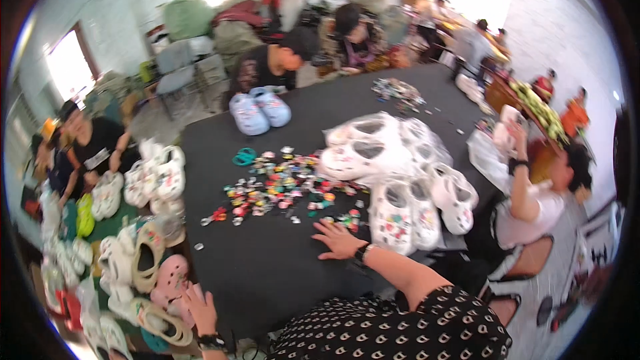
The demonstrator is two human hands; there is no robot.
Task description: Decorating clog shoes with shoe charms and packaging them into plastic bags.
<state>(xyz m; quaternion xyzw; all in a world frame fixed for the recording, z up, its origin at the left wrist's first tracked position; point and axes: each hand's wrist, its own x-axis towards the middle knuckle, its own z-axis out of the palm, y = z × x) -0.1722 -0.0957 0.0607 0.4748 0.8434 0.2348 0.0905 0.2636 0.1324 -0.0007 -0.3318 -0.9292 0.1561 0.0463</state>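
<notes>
My right hand (pixel 339 240) lies spread on the black table (pixel 267 293), palm down and holding nothing. Just beyond its fingertips is a scattered heap of small colourful shoe charms (pixel 283 183). To its right stand white clogs (pixel 393 217) decorated with charms. My left hand (pixel 200 308) is at the table's left edge with its fingers stretched out. It is next to a pink clog (pixel 172 280); whether it touches the clog I cannot tell. A beige clog (pixel 148 253) and a cream clog (pixel 160 323) are close by.
Pale blue clogs (pixel 259 112) stand at the far table edge, with a teal ring-shaped piece (pixel 244 157) nearer. More white clogs (pixel 367 150) lie on clear plastic. A green side table (pixel 127 217) holds many clogs. Other people sit around the tables; one at right (pixel 533 207) lifts a pale clog.
</notes>
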